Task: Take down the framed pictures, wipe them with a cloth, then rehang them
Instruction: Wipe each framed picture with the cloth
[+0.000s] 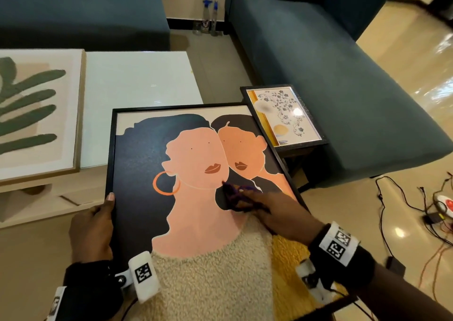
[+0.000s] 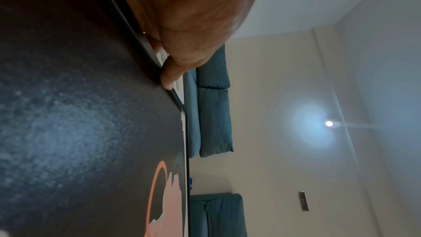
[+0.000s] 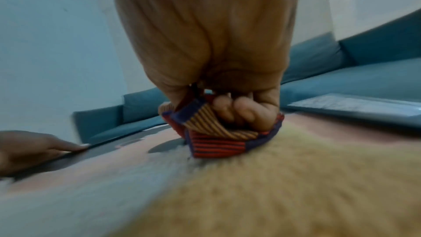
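Note:
A large black-framed picture of two faces lies tilted in front of me, its far end over the low table. My left hand grips its left frame edge, thumb on top; the left wrist view shows the thumb on the black frame. My right hand holds a bunched striped cloth and presses it on the picture's surface near the middle right. In the right wrist view my curled fingers clutch the red, blue and orange cloth.
A leaf picture in a wooden frame lies on the white low table. A small floral picture sits on a dark stool at the right. Blue sofas stand behind, spray bottles between them. Cables lie on the floor.

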